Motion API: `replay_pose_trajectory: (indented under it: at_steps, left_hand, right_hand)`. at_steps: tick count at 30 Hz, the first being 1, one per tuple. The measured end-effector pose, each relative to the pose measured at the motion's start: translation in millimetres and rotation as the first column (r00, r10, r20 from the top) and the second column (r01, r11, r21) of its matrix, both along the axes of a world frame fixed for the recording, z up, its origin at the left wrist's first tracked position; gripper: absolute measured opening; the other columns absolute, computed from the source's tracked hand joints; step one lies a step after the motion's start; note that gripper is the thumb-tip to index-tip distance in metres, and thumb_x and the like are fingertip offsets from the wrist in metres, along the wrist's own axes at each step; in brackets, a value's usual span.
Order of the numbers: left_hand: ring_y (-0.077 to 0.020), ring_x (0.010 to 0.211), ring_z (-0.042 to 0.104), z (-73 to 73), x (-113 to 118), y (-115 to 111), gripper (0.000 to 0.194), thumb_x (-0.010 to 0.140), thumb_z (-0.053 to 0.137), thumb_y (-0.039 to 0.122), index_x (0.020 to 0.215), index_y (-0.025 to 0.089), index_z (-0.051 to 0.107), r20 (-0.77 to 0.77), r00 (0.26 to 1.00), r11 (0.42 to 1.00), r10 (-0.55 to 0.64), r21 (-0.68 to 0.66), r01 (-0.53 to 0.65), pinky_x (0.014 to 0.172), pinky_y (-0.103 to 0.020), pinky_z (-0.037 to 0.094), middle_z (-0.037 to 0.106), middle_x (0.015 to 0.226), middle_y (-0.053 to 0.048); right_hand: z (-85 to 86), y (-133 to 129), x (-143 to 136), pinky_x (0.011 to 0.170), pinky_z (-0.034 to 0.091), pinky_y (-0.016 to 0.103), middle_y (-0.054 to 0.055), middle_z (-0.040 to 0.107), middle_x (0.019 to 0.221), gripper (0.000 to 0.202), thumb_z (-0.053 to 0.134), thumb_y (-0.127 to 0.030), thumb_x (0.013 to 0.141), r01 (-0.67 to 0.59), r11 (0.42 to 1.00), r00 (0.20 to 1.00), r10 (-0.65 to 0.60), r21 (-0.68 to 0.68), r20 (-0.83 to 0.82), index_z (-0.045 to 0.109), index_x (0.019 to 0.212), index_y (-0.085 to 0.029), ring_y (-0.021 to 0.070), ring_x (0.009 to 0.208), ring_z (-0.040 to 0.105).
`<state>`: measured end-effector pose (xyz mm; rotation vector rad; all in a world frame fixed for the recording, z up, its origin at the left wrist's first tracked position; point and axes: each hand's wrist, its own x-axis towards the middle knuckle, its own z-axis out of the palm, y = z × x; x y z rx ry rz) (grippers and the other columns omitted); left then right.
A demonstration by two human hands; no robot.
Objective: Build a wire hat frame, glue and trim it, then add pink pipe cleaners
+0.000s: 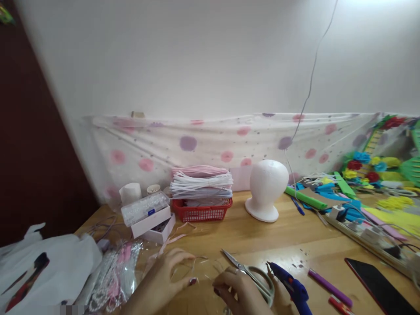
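Observation:
My left hand (170, 275) is just above the wooden table, thumb and forefinger spread apart. Fine clear strands, perhaps thread or film, lie around its fingertips; their kind is hard to make out. To its right, my right hand (238, 284) has its fingers curled together, and whatever they may hold is hidden. Scissors (251, 273) lie beside the right hand, blades pointing away to the left and handles partly behind it. A blue glue gun (292, 284) lies just right of the scissors, its nozzle toward them.
Behind stand a red basket (203, 213) of pipe cleaners (201, 186), a white foam head (268, 188) and stacked boxes (147, 212). Bagged beads (114, 271) lie left. On the right are a purple stick (330, 287), a phone (380, 284) and a power strip (364, 240).

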<state>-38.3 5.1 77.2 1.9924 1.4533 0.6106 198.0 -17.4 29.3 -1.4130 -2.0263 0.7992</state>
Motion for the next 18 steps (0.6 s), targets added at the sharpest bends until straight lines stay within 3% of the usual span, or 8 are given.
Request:
replay_pose_trajectory:
  at_steps: [3, 7, 10, 14, 18]
  left_hand:
    - [-0.0286, 0.118, 0.061, 28.7, -3, 17, 0.029, 0.081, 0.066, 0.039, 0.106, 0.026, 0.073, -0.085, 0.995, 0.996, -0.045, 0.075, 0.051, 0.107, -0.043, 0.043, 0.069, 0.124, -0.007]
    - [-0.0238, 0.108, 0.065, 69.4, -5, 51, 0.027, 0.085, 0.06, 0.037, 0.104, 0.025, 0.073, -0.194, 0.975, 0.967, -0.112, 0.205, 0.152, 0.098, -0.036, 0.049, 0.072, 0.114, -0.004]
    - [-0.023, 0.104, 0.068, 91.3, -3, 91, 0.028, 0.083, 0.06, 0.037, 0.102, 0.023, 0.074, -0.279, 0.96, 0.934, -0.04, 0.332, 0.135, 0.095, -0.033, 0.052, 0.074, 0.11, -0.004]
    - [-0.0281, 0.112, 0.066, 112.1, 4, 157, 0.035, 0.081, 0.063, 0.035, 0.111, 0.018, 0.071, -0.308, 0.947, 0.913, 0.092, 0.406, 0.043, 0.1, -0.037, 0.049, 0.072, 0.119, -0.008]
    - [-0.0277, 0.12, 0.06, 123.8, 15, 218, 0.037, 0.09, 0.063, 0.03, 0.124, 0.015, 0.062, -0.361, 0.908, 0.872, 0.214, 0.49, -0.01, 0.104, -0.046, 0.047, 0.065, 0.129, -0.013]
  right_hand:
    - [4.2, -1, 0, 0.067, 0.044, 0.023, 0.004, 0.074, 0.082, 0.016, 0.059, -0.026, 0.087, 0.063, 0.998, 0.998, -0.063, -0.01, 0.02, 0.073, 0.084, -0.02, 0.0167, 0.075, 0.066]
    - [6.6, -5, 2, 0.068, 0.041, 0.025, 0.003, 0.073, 0.081, 0.031, 0.049, -0.038, 0.097, 0.104, 0.994, 0.994, -0.103, -0.036, 0.024, 0.071, 0.083, -0.02, 0.0175, 0.076, 0.064]
    - [-3.5, -8, 4, 0.069, 0.041, 0.025, 0.004, 0.072, 0.082, 0.032, 0.049, -0.041, 0.097, 0.065, 0.997, 0.998, -0.065, -0.049, 0.008, 0.07, 0.085, -0.02, 0.0178, 0.078, 0.064]
    - [-26.2, -14, 3, 0.074, 0.045, 0.023, 0.006, 0.072, 0.086, 0.035, 0.046, -0.044, 0.099, 0.033, 0.997, 0.996, -0.027, 0.063, -0.083, 0.069, 0.088, -0.02, 0.0176, 0.081, 0.066]
    - [-40.1, -21, -2, 0.072, 0.047, 0.023, 0.006, 0.074, 0.085, 0.035, 0.044, -0.043, 0.1, 0.106, 0.991, 0.993, -0.1, 0.087, -0.068, 0.07, 0.089, -0.022, 0.0181, 0.079, 0.069]
